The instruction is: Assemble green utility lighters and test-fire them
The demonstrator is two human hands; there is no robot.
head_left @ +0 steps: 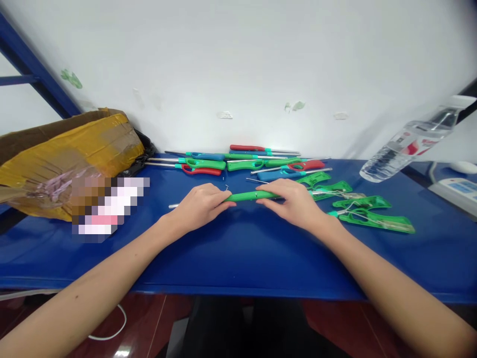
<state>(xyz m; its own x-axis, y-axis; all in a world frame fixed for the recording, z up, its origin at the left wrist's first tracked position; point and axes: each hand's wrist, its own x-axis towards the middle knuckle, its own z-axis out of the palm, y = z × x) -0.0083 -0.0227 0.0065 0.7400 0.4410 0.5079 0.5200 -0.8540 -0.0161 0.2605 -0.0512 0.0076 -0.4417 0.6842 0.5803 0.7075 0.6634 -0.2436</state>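
Both hands grip one green long-necked lighter (246, 196), held level just above the blue table. My left hand (203, 205) is closed round its left part, and a metal tube tip sticks out past that hand. With thumb and fingers, my right hand (292, 201) pinches the right part of the handle. Right of it lie opened green lighter casings (376, 221) with wires and inner parts showing. Behind the hands rest several whole lighters, among them a green one (208, 164), a red one (203, 170) and a blue one (274, 175).
A taped cardboard box (70, 154) stands at the left, beside a blurred-out patch. A tilted clear water bottle (413, 141) is at the right, near a white device (456, 189). A white wall (238, 74) rises behind the blue table (238, 258).
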